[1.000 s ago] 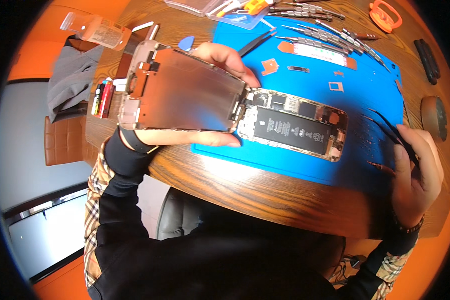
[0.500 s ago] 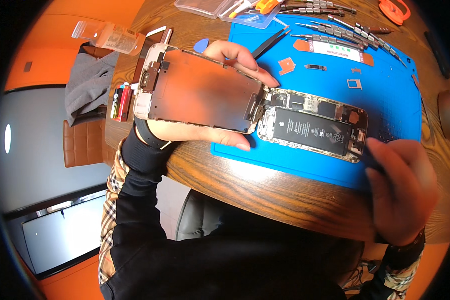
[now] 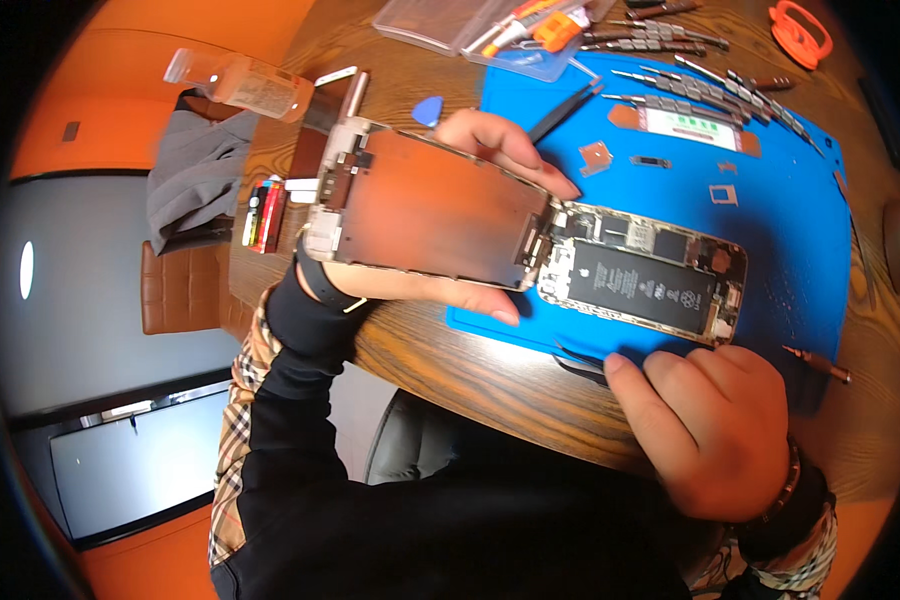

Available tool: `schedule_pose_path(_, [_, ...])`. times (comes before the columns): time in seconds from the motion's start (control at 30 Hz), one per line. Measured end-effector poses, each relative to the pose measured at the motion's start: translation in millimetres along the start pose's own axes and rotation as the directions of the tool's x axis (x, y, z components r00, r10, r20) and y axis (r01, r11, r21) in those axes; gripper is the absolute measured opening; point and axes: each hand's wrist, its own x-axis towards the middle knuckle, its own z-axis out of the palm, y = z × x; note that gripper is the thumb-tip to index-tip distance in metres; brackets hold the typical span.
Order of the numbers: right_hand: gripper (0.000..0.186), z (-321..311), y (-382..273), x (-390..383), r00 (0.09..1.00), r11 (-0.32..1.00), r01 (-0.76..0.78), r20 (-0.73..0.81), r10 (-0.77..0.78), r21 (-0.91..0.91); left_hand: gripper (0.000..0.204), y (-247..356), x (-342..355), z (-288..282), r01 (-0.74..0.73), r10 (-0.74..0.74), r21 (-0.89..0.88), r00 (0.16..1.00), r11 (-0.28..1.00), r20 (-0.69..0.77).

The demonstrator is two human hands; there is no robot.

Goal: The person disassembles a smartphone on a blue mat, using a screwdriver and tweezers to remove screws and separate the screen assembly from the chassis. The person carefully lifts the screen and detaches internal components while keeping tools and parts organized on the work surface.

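My left hand (image 3: 410, 286) grips a phone screen assembly (image 3: 440, 208) by its long edges, thumb on the near side and fingers on the far side. The screen is tilted up, its inner face toward me. At its right end it meets the opened phone body (image 3: 642, 272), where a black battery (image 3: 635, 287) and circuit parts lie exposed. Just below the phone body, my right hand (image 3: 720, 430) is closed around black tweezers (image 3: 588, 368). Their tips point left, apart from the phone, above the near edge of the blue mat (image 3: 670, 185).
Several screwdrivers (image 3: 690, 95), a second pair of tweezers (image 3: 562, 115) and small phone parts (image 3: 651, 162) lie toward the back. A brown-handled screwdriver (image 3: 820, 365) rests at the right. A clear box (image 3: 540, 60), bottle (image 3: 255, 85) and blue pick (image 3: 427, 111) stand farther off.
My right hand has moved left and nearer to me, from the phone body's right end to below it, bringing the tweezers into plain sight. The whole view has shifted slightly; my left hand keeps its hold.
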Motion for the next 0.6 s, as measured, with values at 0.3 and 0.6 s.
schedule_pose_path(0.3, [0.035, 1.6, -3.7, 0.1, 0.998, 0.996, -0.065, 0.022, 0.067, -0.057, 0.096, 8.4, 2.6, -0.2, 0.067, -0.066, 0.045, 0.998, 0.997, -0.014])
schedule_pose_path(0.6, [0.035, 0.7, -2.6, -1.3, 0.996, 0.995, -0.084, 0.001, 0.084, -0.048, 0.093, 6.6, 0.4, 3.9, 0.126, -0.131, -0.221, 0.991, 0.967, -0.006])
